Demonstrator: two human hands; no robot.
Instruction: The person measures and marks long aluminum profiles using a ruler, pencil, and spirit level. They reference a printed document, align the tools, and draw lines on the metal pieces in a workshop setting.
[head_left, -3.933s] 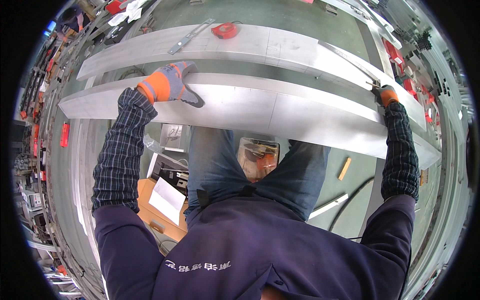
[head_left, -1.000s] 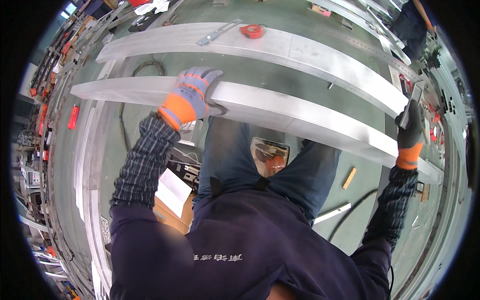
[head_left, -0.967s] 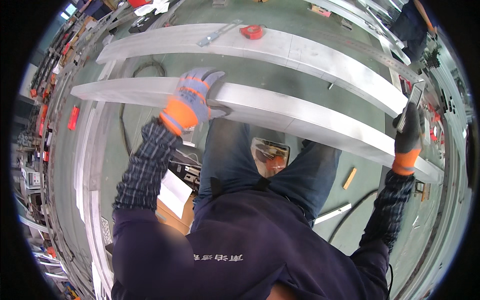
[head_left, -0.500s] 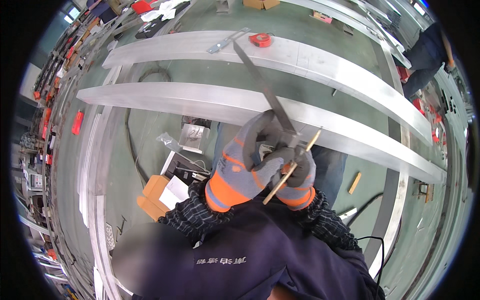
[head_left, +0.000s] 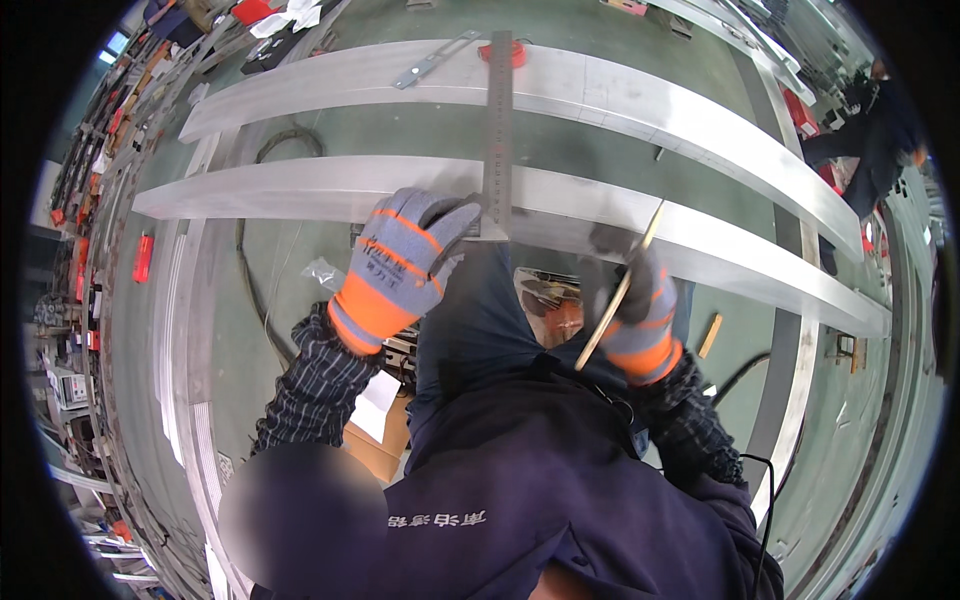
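Steel rule (head_left: 498, 130) now lies across both aluminium beams (head_left: 300, 190), left hand (head_left: 405, 262) fingers pinning it flat, right hand (head_left: 632, 305) gripping a thin scriber (head_left: 618, 290).

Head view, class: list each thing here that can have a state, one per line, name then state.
left hand: gloved, pressing the steel ruler down at the near beam.
steel ruler: lying flat, spanning both beams.
right hand: gloved, closed on the thin rod.
thin rod: tilted, tip toward the near beam.
far beam: lying flat.
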